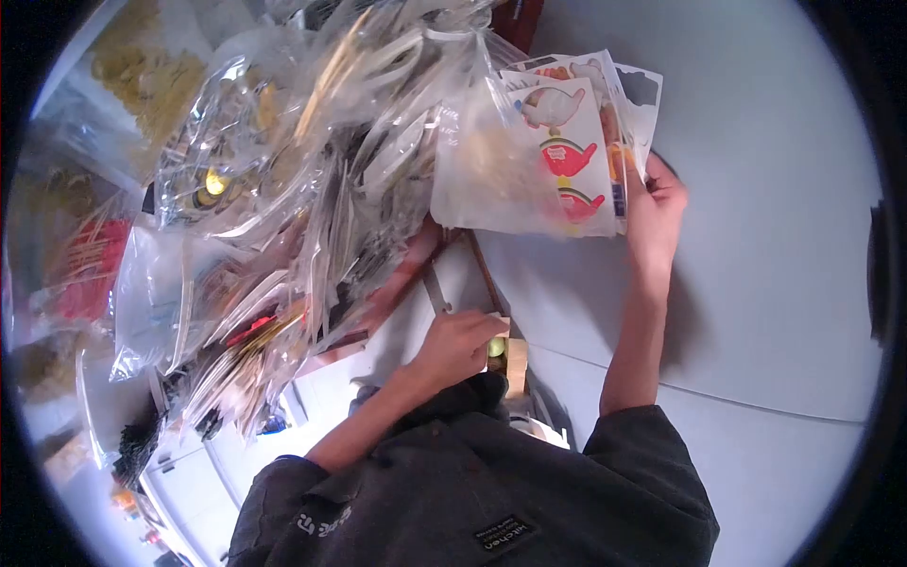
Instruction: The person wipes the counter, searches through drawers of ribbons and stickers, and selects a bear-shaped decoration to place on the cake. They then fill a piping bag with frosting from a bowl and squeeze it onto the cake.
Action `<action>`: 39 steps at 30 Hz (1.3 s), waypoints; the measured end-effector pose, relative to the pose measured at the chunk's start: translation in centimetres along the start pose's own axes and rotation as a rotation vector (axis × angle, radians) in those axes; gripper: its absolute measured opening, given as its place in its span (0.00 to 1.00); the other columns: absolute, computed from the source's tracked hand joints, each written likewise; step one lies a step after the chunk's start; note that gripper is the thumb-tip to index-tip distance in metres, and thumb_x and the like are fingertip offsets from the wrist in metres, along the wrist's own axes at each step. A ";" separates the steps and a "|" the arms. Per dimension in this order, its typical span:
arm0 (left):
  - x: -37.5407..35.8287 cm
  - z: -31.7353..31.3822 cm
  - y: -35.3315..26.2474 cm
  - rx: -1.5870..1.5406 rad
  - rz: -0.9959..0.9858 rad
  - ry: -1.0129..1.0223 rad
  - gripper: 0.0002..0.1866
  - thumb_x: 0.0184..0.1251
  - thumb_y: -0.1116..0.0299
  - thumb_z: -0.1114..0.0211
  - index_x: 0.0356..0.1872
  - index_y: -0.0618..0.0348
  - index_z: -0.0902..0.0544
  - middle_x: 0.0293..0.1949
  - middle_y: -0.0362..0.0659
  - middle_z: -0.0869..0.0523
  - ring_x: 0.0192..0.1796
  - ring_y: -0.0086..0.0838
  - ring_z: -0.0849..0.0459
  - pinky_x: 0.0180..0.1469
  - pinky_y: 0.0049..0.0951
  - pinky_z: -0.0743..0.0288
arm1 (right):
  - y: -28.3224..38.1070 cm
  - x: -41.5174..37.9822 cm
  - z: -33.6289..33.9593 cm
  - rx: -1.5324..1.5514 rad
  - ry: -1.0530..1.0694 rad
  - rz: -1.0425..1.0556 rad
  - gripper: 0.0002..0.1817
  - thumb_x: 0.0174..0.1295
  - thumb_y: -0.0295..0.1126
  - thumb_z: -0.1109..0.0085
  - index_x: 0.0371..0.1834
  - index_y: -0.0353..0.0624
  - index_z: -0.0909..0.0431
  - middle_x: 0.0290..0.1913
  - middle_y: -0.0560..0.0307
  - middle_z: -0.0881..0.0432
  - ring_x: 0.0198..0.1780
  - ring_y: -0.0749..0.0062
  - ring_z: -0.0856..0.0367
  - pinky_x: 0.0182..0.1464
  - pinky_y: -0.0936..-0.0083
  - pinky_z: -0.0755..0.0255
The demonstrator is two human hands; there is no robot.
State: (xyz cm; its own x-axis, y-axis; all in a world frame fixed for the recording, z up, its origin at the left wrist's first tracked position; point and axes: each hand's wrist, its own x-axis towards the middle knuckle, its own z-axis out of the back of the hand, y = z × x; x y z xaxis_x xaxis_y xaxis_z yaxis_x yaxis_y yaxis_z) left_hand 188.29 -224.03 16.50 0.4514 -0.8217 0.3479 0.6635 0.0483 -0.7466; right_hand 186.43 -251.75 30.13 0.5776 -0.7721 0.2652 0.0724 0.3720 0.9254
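My right hand (657, 210) is closed on the right edge of a small stack of printed sheets (569, 123). The front sheet is white with red, green and grey cartoon shapes. A frosted clear plastic bag (482, 161) overlaps the left side of the stack. Lower down, in front of my chest, my left hand (458, 345) has its fingers curled. It is close to a small light-brown piece (504, 326), and whether the fingers grip anything is hidden.
Many clear plastic bags (331, 161) with papers and printed pieces crowd the left side. A pale grey surface (756, 265) with a seam lies to the right. Below my left hand are a tan box-like thing (516, 367) and a small green round thing (496, 347).
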 end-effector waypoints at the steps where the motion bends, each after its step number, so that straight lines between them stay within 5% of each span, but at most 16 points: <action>1: -0.7 0.0 0.0 0.006 0.052 0.014 0.20 0.52 0.84 0.39 0.46 0.59 0.10 0.42 0.51 0.08 0.44 0.48 0.09 0.47 0.43 0.13 | 0.6 0.2 -0.1 -0.049 0.018 0.000 0.15 0.75 0.32 0.36 0.57 0.33 0.13 0.43 0.62 0.10 0.41 0.84 0.20 0.47 0.80 0.25; 5: -2.9 -0.1 -0.2 -0.042 0.157 0.033 0.19 0.54 0.84 0.39 0.46 0.58 0.10 0.40 0.52 0.09 0.42 0.49 0.10 0.46 0.45 0.14 | 0.3 0.4 -0.6 -0.189 0.026 -0.036 0.16 0.74 0.33 0.35 0.58 0.33 0.14 0.43 0.63 0.10 0.41 0.84 0.21 0.48 0.81 0.26; 9: -4.4 -0.6 0.0 -0.010 0.216 0.060 0.19 0.57 0.82 0.39 0.48 0.56 0.10 0.40 0.52 0.09 0.42 0.50 0.10 0.46 0.46 0.15 | -2.0 -0.1 -0.4 0.005 -0.031 0.022 0.17 0.73 0.32 0.34 0.59 0.33 0.14 0.41 0.62 0.11 0.37 0.85 0.22 0.43 0.80 0.25; 22: -7.9 -0.2 -1.0 0.009 0.365 0.150 0.17 0.64 0.78 0.38 0.51 0.55 0.10 0.45 0.52 0.08 0.47 0.49 0.10 0.52 0.45 0.16 | 0.3 -5.5 0.4 0.216 0.030 -0.069 0.26 0.67 0.23 0.29 0.69 0.32 0.21 0.48 0.59 0.10 0.44 0.83 0.16 0.48 0.79 0.21; 27: -10.9 0.8 -0.9 -0.030 0.271 0.161 0.19 0.62 0.78 0.38 0.53 0.54 0.11 0.46 0.52 0.08 0.47 0.48 0.10 0.53 0.44 0.16 | 1.3 -9.6 0.6 0.243 0.112 -0.128 0.44 0.62 0.21 0.27 0.80 0.25 0.40 0.68 0.44 0.19 0.63 0.65 0.18 0.64 0.69 0.22; 30: -12.9 2.3 -1.6 -0.017 0.215 0.166 0.20 0.62 0.78 0.39 0.54 0.55 0.11 0.46 0.52 0.08 0.47 0.48 0.10 0.53 0.43 0.16 | 5.2 -12.3 0.7 0.142 0.051 -0.059 0.46 0.60 0.24 0.26 0.81 0.28 0.40 0.72 0.40 0.23 0.65 0.59 0.18 0.66 0.66 0.23; 34: -16.1 5.9 -3.7 -0.095 0.260 0.131 0.18 0.67 0.76 0.39 0.55 0.56 0.11 0.45 0.51 0.08 0.44 0.44 0.08 0.50 0.39 0.16 | 6.9 -16.5 1.1 -0.249 -0.290 0.200 0.44 0.63 0.28 0.27 0.81 0.33 0.39 0.77 0.40 0.29 0.66 0.60 0.19 0.65 0.64 0.22; 35: -17.0 6.8 -4.1 -0.114 0.279 0.119 0.16 0.68 0.75 0.37 0.54 0.56 0.10 0.44 0.51 0.08 0.43 0.44 0.09 0.49 0.38 0.16 | 8.1 -18.0 0.7 -0.285 -0.406 0.356 0.37 0.66 0.27 0.31 0.78 0.34 0.33 0.68 0.40 0.19 0.58 0.61 0.14 0.60 0.68 0.19; 39: -20.7 10.2 -5.8 -0.208 0.306 0.056 0.15 0.72 0.77 0.39 0.56 0.61 0.12 0.44 0.49 0.06 0.44 0.33 0.07 0.49 0.30 0.15 | 10.3 -24.6 -1.3 0.203 -0.238 0.371 0.19 0.74 0.23 0.41 0.66 0.30 0.20 0.44 0.48 0.08 0.41 0.69 0.10 0.50 0.74 0.17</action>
State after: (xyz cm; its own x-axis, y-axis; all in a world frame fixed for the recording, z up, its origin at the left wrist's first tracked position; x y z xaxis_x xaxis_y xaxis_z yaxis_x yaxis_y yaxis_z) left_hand 181.19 -201.46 19.41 0.5730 -0.8170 0.0639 0.3649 0.1845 -0.9126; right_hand 174.01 -228.22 32.82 0.3303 -0.7117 0.6200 -0.2773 0.5547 0.7845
